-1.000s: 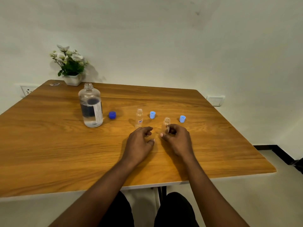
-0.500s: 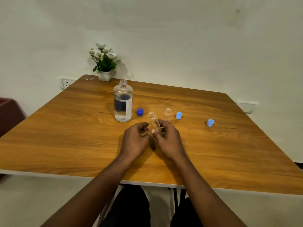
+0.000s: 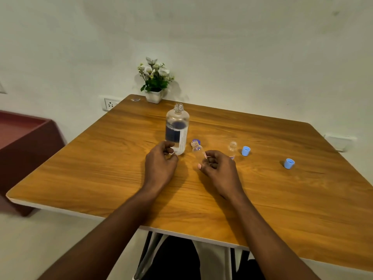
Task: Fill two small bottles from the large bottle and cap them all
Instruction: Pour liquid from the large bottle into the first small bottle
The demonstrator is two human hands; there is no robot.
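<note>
Small bottle [image 3: 197, 151]: clear, uncapped, tilted left over table [image 3: 101, 168]. Right hand [image 3: 219, 168] pinches its lower part between thumb and curled fingers. Left hand [image 3: 160, 166] loosely curled, holding nothing, just beside upright uncapped large bottle [image 3: 177, 128].

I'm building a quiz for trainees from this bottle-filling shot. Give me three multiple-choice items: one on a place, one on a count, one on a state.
1. The dark blue cap lies: A beside the large bottle; B atop it; C on the floor.
2. The light blue caps on the table number: A one; B two; C three.
3. The right hand: A lies flat, empty; B grips a tilted small bottle; C pinches a cap.

Answers: 1 A, it shows just right of that bottle's base. 2 B, both lie right of the standing small bottle. 3 B, the fingers curl round its lower part.
</note>
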